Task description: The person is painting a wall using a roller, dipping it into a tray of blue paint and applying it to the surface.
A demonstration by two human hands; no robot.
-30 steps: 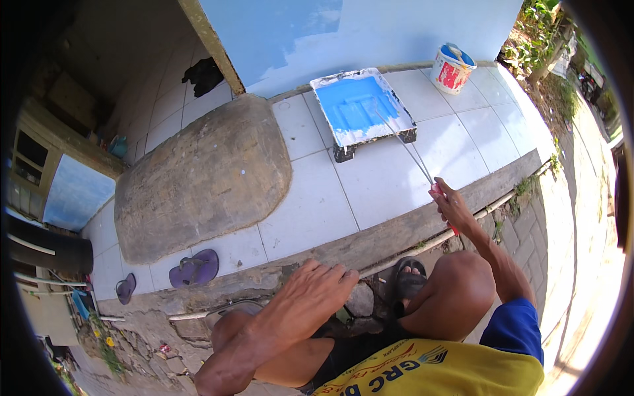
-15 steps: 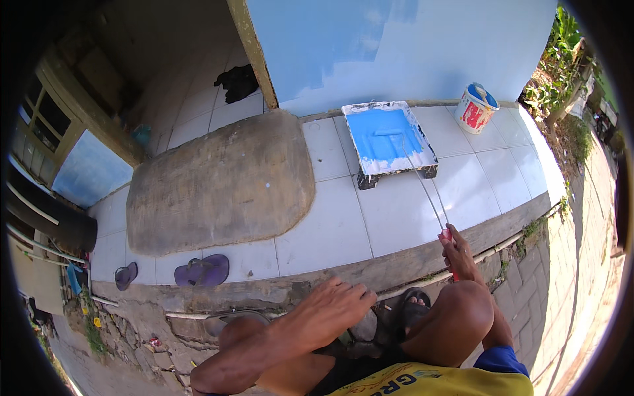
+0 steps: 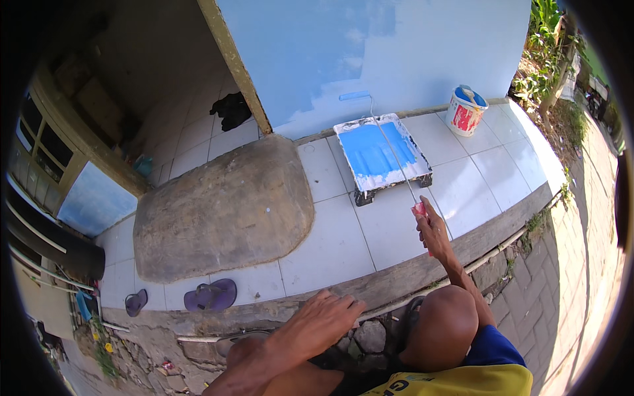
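My right hand (image 3: pixel 432 231) is closed round the red handle of a paint roller (image 3: pixel 394 153). The roller's long wire frame reaches over the paint tray, and its light blue sleeve is up near the blue wall (image 3: pixel 422 59), just past the tray's far edge; whether it touches the wall I cannot tell. Bright blue paint covers the bed of the paint tray (image 3: pixel 415 173), whose rim is smeared white and whose dark feet stand on the tiles. Over my bent left leg my left hand (image 3: pixel 323 320) hangs loosely, fingers slightly bent, holding nothing I can see.
A white and red paint bucket (image 3: pixel 466 113) with a brush across its top stands right of the tray. Left lie a worn brown slab (image 3: pixel 224 204) and purple flip-flops (image 3: pixel 210 295). Beyond the door frame (image 3: pixel 234 63) is a dark cloth (image 3: pixel 231 111). The porch edge (image 3: pixel 370 290) runs before my knees.
The roller has been lifted out of the tray and moved forward to the wall, as my right hand reached farther ahead. My left hand stays by my leg. The view has shifted slightly.
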